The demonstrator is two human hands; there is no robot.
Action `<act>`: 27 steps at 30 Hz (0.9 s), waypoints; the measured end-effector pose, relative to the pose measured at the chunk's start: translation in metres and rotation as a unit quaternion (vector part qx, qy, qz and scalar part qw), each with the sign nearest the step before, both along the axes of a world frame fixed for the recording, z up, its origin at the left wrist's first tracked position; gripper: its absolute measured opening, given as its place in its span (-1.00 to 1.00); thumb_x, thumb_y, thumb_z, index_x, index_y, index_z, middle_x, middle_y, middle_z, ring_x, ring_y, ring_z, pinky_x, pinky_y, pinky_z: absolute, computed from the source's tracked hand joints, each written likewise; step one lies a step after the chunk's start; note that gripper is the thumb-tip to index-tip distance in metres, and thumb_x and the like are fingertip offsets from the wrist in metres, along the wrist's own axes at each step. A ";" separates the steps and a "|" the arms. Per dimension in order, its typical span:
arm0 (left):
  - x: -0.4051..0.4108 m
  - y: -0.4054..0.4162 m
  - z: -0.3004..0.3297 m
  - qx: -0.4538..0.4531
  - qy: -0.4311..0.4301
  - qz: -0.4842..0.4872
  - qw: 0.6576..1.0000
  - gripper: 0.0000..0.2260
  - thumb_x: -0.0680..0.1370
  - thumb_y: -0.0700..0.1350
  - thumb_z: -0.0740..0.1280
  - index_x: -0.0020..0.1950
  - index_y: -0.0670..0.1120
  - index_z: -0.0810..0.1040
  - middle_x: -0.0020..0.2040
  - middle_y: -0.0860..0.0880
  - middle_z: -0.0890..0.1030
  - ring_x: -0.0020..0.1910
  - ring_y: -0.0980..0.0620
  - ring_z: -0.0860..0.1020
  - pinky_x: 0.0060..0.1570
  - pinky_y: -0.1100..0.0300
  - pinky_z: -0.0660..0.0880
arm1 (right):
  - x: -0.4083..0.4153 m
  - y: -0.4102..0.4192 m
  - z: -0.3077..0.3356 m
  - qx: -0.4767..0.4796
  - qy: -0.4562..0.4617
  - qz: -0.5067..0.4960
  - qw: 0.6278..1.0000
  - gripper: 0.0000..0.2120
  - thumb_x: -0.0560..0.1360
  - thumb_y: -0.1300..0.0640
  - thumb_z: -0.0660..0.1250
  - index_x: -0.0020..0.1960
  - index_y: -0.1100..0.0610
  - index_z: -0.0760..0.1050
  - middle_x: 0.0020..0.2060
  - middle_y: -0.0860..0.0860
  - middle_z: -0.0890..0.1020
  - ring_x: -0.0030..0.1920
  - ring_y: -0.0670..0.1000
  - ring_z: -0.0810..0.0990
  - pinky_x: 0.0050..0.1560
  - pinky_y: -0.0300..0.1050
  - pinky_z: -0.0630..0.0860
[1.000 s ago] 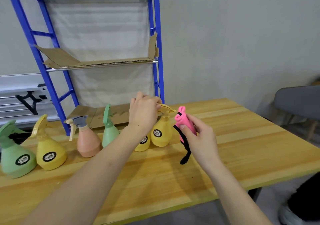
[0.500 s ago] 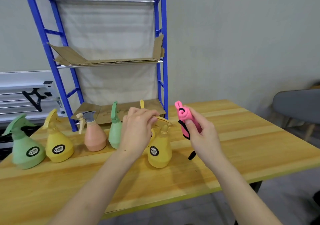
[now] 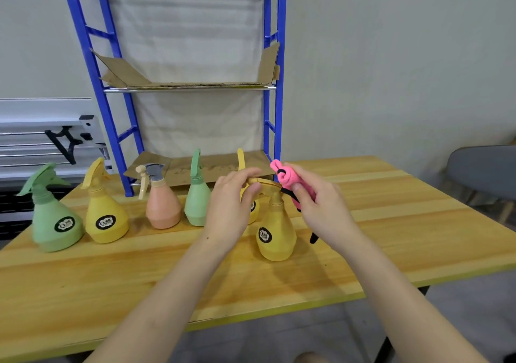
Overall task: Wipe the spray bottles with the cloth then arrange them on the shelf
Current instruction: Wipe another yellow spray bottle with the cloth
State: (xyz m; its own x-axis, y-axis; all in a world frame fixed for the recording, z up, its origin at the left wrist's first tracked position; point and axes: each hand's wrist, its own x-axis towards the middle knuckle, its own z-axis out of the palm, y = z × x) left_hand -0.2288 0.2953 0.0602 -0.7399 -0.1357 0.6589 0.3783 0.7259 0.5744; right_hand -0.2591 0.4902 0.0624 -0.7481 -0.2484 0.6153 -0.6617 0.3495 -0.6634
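Left hand [image 3: 231, 209] pinches yellow bottle [image 3: 275, 228] nozzle | right hand [image 3: 321, 209] beside it grips pink cloth [image 3: 287, 177]

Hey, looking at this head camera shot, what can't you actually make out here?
- Second yellow bottle: head view, the left hand covers all but its trigger tip and a sliver of its body.
- Held yellow bottle: left hand's fingers hide part of its trigger.
- Pink cloth: bunched in the right hand, so its full shape is hidden.
- Bottle labels: print too small to read.
- Blue shelf: top cut off by the frame edge.
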 end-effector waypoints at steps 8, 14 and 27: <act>0.016 0.004 -0.049 0.237 -0.122 -0.041 0.963 -0.40 0.49 0.11 0.52 0.44 0.05 0.34 0.19 0.07 0.56 0.19 0.12 0.54 0.17 0.26 0.48 | -0.004 0.006 0.022 0.065 0.102 -0.033 0.992 -0.53 0.69 0.29 0.28 0.52 -0.07 0.50 0.24 -0.14 0.65 0.23 -0.16 0.58 0.26 -0.25 0.50; 0.008 0.023 -0.079 0.132 -0.225 -0.036 0.965 -0.20 0.38 0.29 0.55 0.53 0.07 0.35 0.42 0.13 0.50 0.38 0.09 0.47 0.37 0.00 0.46 | -0.014 -0.002 0.017 0.182 0.071 0.010 0.981 -0.54 0.70 0.23 0.26 0.56 -0.07 0.45 0.25 -0.18 0.62 0.10 -0.30 0.47 0.16 -0.37 0.38; 0.013 0.031 -0.072 0.102 -0.223 -0.011 0.969 -0.29 0.45 0.21 0.54 0.52 0.05 0.38 0.35 0.06 0.58 0.33 0.03 0.54 0.24 0.15 0.47 | -0.015 -0.018 0.010 0.125 -0.040 0.056 0.990 -0.77 0.58 0.07 0.50 0.18 -0.10 0.55 0.10 -0.19 0.69 0.08 -0.10 0.64 0.11 -0.05 0.56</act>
State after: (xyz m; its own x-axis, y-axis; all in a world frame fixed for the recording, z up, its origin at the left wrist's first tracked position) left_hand -0.2157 0.3266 -0.0121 -0.9492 -0.2108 0.2336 0.0730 0.5747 0.8151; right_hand -0.2746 0.4721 0.0721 -0.7510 -0.4698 0.4639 -0.6546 0.4375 -0.6165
